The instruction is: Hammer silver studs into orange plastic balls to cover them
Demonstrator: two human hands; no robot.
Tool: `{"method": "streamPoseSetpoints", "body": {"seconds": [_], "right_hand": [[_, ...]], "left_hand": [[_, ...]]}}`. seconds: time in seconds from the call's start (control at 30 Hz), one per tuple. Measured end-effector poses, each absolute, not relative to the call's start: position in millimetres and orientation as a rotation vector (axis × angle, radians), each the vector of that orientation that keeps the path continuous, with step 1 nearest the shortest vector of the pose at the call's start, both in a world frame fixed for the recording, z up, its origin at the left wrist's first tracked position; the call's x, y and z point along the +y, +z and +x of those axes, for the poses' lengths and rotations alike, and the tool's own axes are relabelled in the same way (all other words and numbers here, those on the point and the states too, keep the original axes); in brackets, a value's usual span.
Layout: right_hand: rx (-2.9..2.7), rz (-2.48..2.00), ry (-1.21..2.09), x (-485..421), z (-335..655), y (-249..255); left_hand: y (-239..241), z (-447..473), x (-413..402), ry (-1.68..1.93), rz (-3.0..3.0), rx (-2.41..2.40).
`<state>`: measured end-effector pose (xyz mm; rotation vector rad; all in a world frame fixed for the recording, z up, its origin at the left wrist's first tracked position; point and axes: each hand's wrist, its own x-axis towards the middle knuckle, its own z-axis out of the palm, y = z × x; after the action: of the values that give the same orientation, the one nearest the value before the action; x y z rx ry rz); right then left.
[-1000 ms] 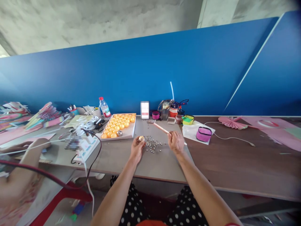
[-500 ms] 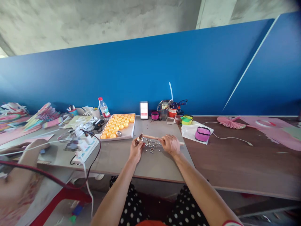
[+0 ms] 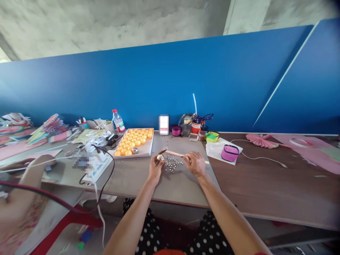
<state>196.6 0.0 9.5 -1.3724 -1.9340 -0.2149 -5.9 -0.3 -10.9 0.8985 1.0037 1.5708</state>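
My left hand (image 3: 154, 165) is closed around a small orange ball (image 3: 160, 157) partly covered with shiny bits. My right hand (image 3: 196, 163) grips a thin pink stick tool (image 3: 174, 153), whose dark tip rests against the top of that ball. Between the hands lies a scatter of small silver beads (image 3: 171, 164) on the grey table (image 3: 132, 177). Just behind my left hand stands a white tray (image 3: 145, 150) filled with several orange balls (image 3: 134, 140) and one silvery ball.
A power strip (image 3: 97, 166) with cables and a water bottle (image 3: 118, 121) sit to the left. Small pots and a phone (image 3: 163, 124) line the blue wall. A pink pouch (image 3: 230, 152) lies on white paper to the right. Another person's arm (image 3: 32, 173) rests at far left.
My right hand swung the stick from pointing up and away down to the ball in my left hand, where its tip now touches. The left hand stayed put.
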Motion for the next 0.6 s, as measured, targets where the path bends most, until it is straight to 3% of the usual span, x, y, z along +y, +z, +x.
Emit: {"method": "streamPoseSetpoints", "body": {"seconds": [0.6], "right_hand": [[-1.903, -1.306, -0.239, 3.7, 201.0, 5.5]], "left_hand": [[-4.7, -3.6, -4.9, 1.586, 0.975, 1.143]]}}
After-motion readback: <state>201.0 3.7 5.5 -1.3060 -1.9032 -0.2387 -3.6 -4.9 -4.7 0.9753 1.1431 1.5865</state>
